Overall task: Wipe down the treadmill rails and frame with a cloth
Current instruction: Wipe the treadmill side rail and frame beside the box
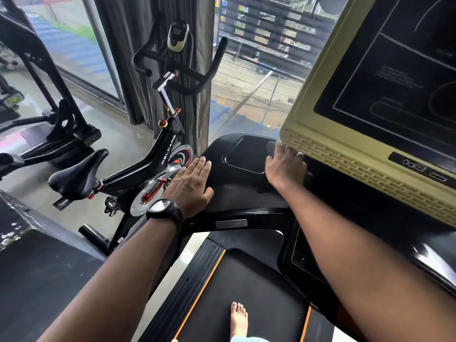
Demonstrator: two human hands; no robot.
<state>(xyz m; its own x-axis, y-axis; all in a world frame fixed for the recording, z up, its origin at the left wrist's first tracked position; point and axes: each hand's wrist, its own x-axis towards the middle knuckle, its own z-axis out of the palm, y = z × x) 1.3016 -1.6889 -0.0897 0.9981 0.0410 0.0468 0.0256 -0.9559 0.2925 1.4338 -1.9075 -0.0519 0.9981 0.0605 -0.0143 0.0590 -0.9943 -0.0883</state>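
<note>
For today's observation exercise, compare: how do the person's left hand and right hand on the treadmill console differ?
The left hand lies flat on the bare console, fingers together; the right hand presses on a dark cloth, fingers spread. The left wrist wears a watch; the right wrist is bare. The left hand is at the console's edge; the right hand meets the yellow screen housing. Both are palm-down.

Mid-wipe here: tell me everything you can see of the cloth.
The cloth is dark grey, soft-looking, and mostly hidden under the right hand, which presses it onto the treadmill's glossy black console deck, right against the yellow screen housing. Only its edges show around the hand.
</note>
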